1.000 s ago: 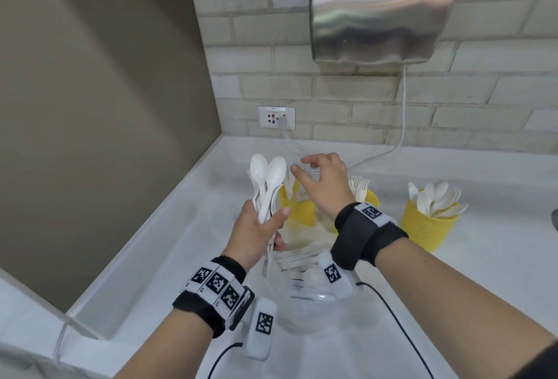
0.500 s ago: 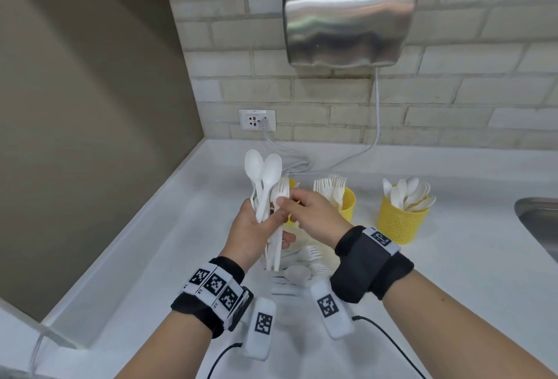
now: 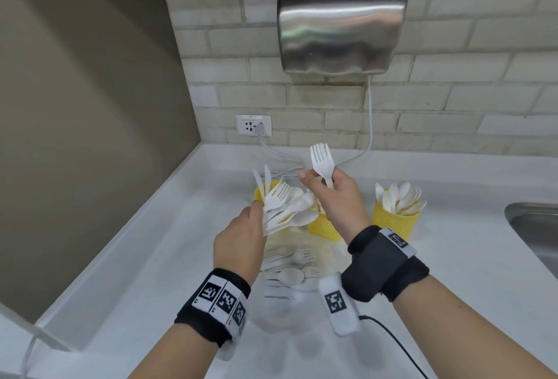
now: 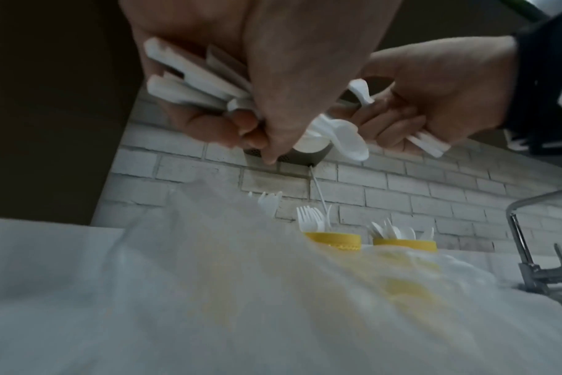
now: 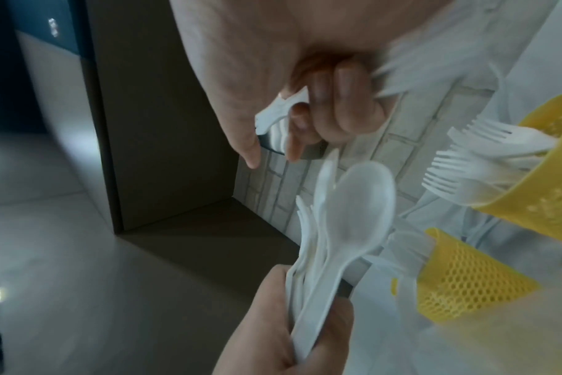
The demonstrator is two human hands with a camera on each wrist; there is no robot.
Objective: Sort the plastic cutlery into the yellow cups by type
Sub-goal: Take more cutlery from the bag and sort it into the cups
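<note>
My left hand (image 3: 241,236) grips a bundle of white plastic cutlery (image 3: 287,208), spoons and forks mixed, fanned out to the right; the bundle's handles (image 4: 190,83) stick out behind my fingers. My right hand (image 3: 335,197) holds one white fork (image 3: 322,164) upright, just above and right of the bundle. Three yellow mesh cups stand behind my hands: the left cup (image 3: 262,189) with knives, the middle cup (image 3: 323,224) with forks (image 5: 485,149), partly hidden by my right hand, and the right cup (image 3: 392,218) with spoons.
A clear bag with loose white cutlery (image 3: 290,270) lies on the white counter (image 3: 157,263) below my hands. A steel hand dryer (image 3: 341,28) hangs on the brick wall above a socket (image 3: 253,125). A sink (image 3: 540,227) and tap (image 4: 530,248) lie at the right.
My right hand has pulled one fork out of the bundle and lifted it up and to the right. The bundle in my left hand has tipped from upright to leaning right.
</note>
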